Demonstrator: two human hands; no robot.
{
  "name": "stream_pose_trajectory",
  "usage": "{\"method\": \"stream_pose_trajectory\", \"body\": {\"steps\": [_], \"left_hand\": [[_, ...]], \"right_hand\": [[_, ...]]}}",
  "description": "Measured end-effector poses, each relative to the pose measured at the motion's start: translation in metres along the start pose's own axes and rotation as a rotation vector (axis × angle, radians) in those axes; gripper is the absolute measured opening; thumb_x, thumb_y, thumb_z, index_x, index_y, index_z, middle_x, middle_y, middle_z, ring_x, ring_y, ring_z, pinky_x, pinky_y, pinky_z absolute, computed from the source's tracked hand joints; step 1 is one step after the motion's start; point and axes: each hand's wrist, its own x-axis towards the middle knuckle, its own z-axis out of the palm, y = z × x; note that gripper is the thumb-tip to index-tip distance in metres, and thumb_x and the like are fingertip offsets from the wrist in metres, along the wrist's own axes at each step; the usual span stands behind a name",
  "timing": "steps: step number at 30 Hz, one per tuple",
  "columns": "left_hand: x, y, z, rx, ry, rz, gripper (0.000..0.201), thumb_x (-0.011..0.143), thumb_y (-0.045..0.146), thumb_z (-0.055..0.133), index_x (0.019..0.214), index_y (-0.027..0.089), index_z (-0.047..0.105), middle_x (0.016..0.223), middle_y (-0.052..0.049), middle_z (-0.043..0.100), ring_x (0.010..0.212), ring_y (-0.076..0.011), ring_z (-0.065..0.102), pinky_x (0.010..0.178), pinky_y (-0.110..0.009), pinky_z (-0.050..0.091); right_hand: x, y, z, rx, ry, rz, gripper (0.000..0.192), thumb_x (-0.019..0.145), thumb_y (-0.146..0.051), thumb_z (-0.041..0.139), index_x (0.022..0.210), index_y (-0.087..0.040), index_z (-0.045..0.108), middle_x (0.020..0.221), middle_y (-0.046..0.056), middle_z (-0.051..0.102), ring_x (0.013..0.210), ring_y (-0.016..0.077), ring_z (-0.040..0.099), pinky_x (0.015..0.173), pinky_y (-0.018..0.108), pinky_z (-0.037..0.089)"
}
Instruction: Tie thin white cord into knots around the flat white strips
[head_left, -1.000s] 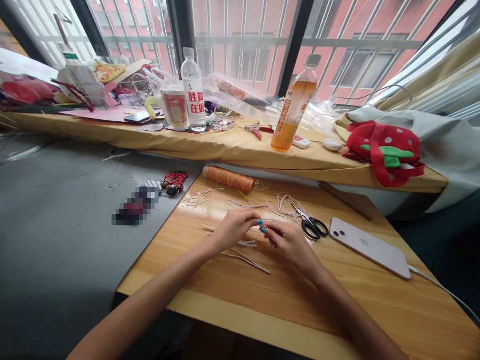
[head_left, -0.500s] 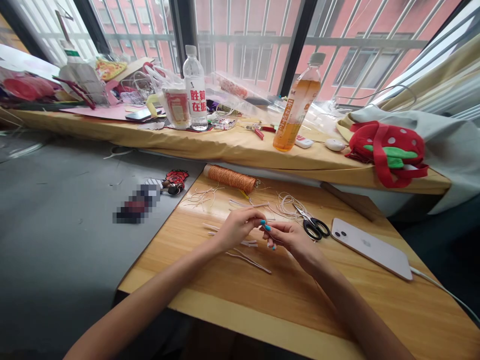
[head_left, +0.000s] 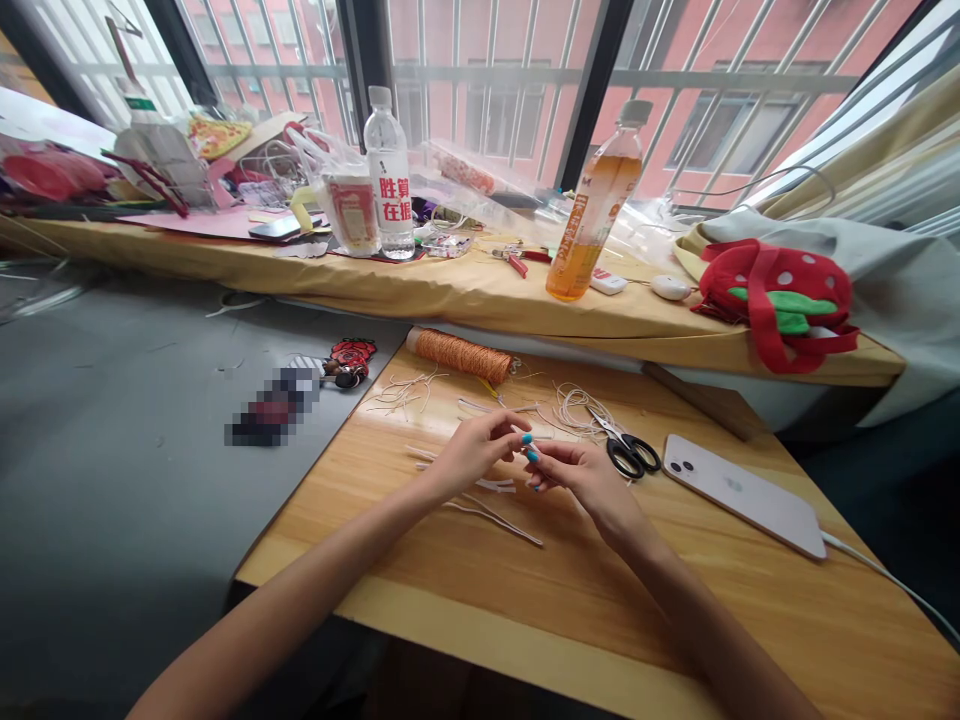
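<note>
Where both hands' fingertips meet, a short pale cord piece [head_left: 534, 447] is pinched above the wooden table [head_left: 675, 590].
Since a second ago the right hand [head_left: 581, 475] has turned palm-up toward the left hand [head_left: 472, 455], tightening their work; scissors [head_left: 628, 448] lie just beside.

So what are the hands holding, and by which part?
The left hand and right hand pinch something small between their fingertips; probably a thin white cord, but it's too small to tell.

A home craft corner by a barred window: a wooden desk [head_left: 675, 600] carries an orange thread spool [head_left: 459, 354], scissors [head_left: 628, 448] and cord scraps, while the cluttered windowsill [head_left: 450, 290] holds drink bottles, pliers and a strawberry bag [head_left: 776, 300].
</note>
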Motion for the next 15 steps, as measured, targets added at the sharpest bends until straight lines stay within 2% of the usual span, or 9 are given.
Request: {"method": "stream_pose_trajectory", "body": {"steps": [6,10,15], "left_hand": [[0.001,-0.002,-0.003,-0.118,-0.054,0.001,0.029,0.074,0.025,0.051,0.100,0.013,0.049,0.063,0.003,0.050,0.055,-0.0070,0.048,0.054,-0.020,0.038],[0.000,0.002,-0.004,-0.243,0.030,0.025,0.047,0.070,0.024,0.057,0.112,0.015,0.039,0.069,0.002,0.052,0.055,-0.0071,0.050,0.057,-0.022,0.040],[-0.003,0.009,-0.002,-0.236,0.159,0.009,0.021,0.074,0.026,0.052,0.090,0.013,0.054,0.057,0.003,0.052,0.052,-0.0082,0.052,0.058,-0.022,0.041]], "right_hand": [[0.000,0.003,0.002,-0.041,0.110,-0.079,0.031,0.063,-0.039,0.063,0.082,-0.015,0.067,0.067,0.002,0.062,0.055,0.0107,0.054,0.056,0.026,0.047],[0.002,0.008,0.002,-0.063,0.168,-0.093,0.031,0.062,-0.039,0.063,0.078,-0.014,0.067,0.062,0.002,0.061,0.053,0.0121,0.055,0.055,0.027,0.047],[0.002,0.015,0.003,-0.252,0.184,-0.138,0.031,0.070,-0.035,0.055,0.093,-0.015,0.064,0.065,0.002,0.062,0.054,0.0139,0.057,0.057,0.028,0.047]]}}
